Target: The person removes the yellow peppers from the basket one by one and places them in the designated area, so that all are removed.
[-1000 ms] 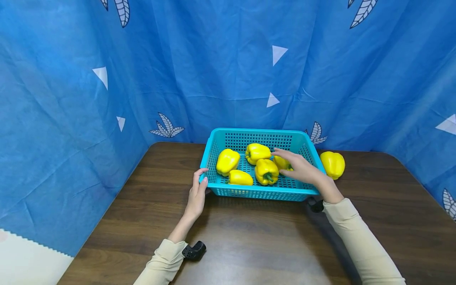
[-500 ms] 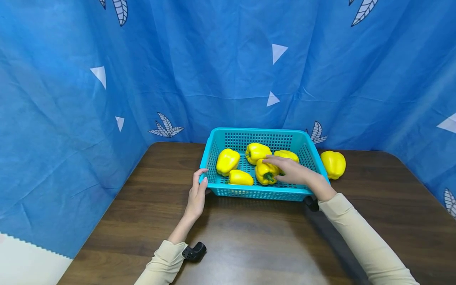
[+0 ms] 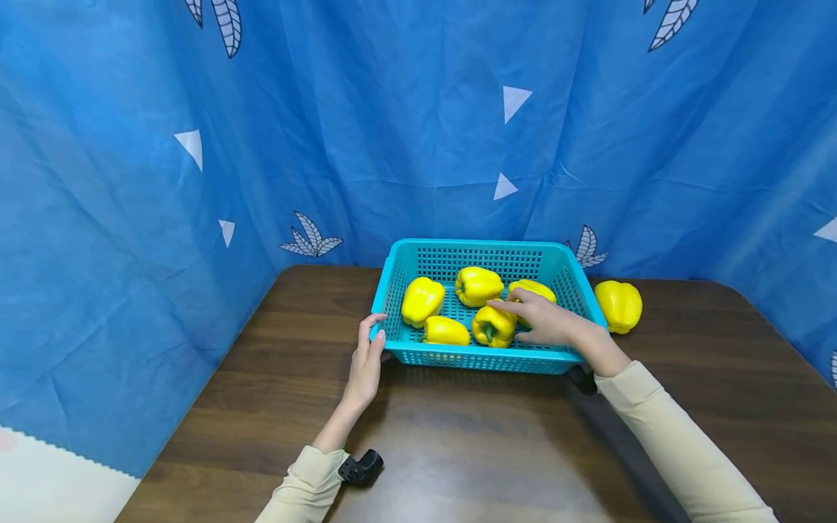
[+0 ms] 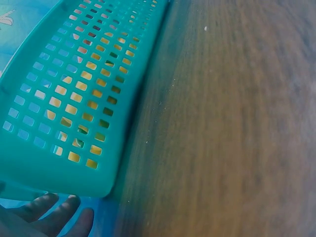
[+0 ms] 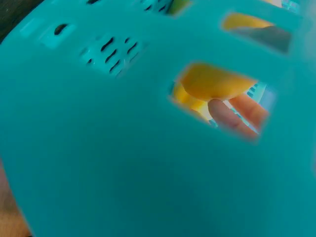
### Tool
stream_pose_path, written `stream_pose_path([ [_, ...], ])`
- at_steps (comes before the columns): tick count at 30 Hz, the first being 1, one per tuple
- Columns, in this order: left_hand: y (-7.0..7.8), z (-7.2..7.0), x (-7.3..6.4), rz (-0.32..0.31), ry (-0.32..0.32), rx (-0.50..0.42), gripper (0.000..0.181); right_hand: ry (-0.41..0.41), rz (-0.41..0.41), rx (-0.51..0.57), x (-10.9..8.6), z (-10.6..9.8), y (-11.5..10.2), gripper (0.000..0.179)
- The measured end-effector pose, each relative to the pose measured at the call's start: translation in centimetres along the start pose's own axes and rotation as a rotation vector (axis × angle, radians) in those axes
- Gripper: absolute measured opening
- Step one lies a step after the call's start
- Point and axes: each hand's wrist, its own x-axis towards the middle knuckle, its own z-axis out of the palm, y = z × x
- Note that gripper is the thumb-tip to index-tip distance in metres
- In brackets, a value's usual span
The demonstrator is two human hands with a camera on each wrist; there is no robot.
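Thumb and fingers of my right hand (image 3: pixel 551 322) stand apart, reaching over the near rim of my turquoise basket (image 3: pixel 458 349). One finger lies along the upper edge of the front yellow pepper (image 3: pixel 492 330), which sits stem towards me on the basket floor; my thumb is just beside its right side. Whether I press on it, I cannot tell; the basket wall hides much of that hand in the right wrist view. With my left hand (image 3: pixel 366 367) I hold the basket's near left corner, fingertips over the rim. Four other yellow peppers (image 3: pixel 421 301) lie inside; one outer pepper (image 3: pixel 618 306) rests on the table (image 3: pixel 471 443), just right of the basket.
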Motion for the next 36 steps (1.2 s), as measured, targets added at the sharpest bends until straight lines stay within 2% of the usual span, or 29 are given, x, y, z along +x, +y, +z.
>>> stream_pose_path([
  [7,0.35,0.21,0.10,0.017,0.005,-0.004,0.038,0.110,-0.030,-0.003,-0.07,0.19,0.11,0.057],
  [12,0.41,0.32,0.26,0.017,-0.002,-0.006,0.038,0.052,-0.007,0.080,0.08,0.16,-0.11,0.059],
  [16,0.27,0.38,0.29,0.013,-0.002,-0.004,0.038,0.009,-0.001,0.081,0.03,0.20,-0.24,0.064],
  [28,0.03,0.40,-0.15,0.001,-0.001,0.003,0.037,0.062,-0.148,-0.032,-0.18,0.68,-0.25,0.064],
  [32,-0.06,0.28,-0.14,0.008,0.004,0.007,0.037,0.066,-0.150,-0.056,-0.09,0.75,-0.33,0.063],
  [36,-0.05,0.10,-0.17,0.011,0.010,0.015,0.037,0.053,-0.107,-0.062,0.02,0.74,-0.41,0.061],
])
